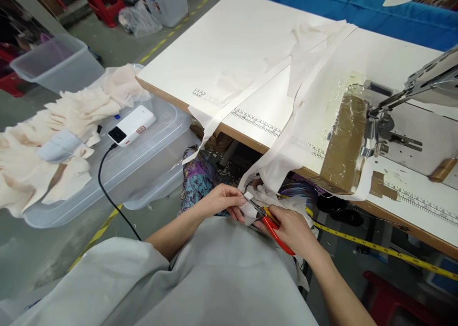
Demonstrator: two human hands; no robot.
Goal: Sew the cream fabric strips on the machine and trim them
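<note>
My left hand (229, 203) pinches the end of a pale fabric strip (249, 210) above my lap. My right hand (291, 226) grips small scissors with red handles (278, 238), whose metal blades point at the fabric beside my left fingertips. Whether the blades touch the cloth is hard to make out. More of the white fabric (286, 147) drapes from the tabletop over its front edge towards my hands. Another narrow strip (214, 122) hangs over the edge further left.
A sewing machine (384, 126) stands on the white table (200, 45) at right. A yellow tape measure (379, 250) hangs below the edge. On the left, a lidded plastic box (161, 135) bears a white power bank (132, 125) with a black cable and gathered cream fabric (71, 121).
</note>
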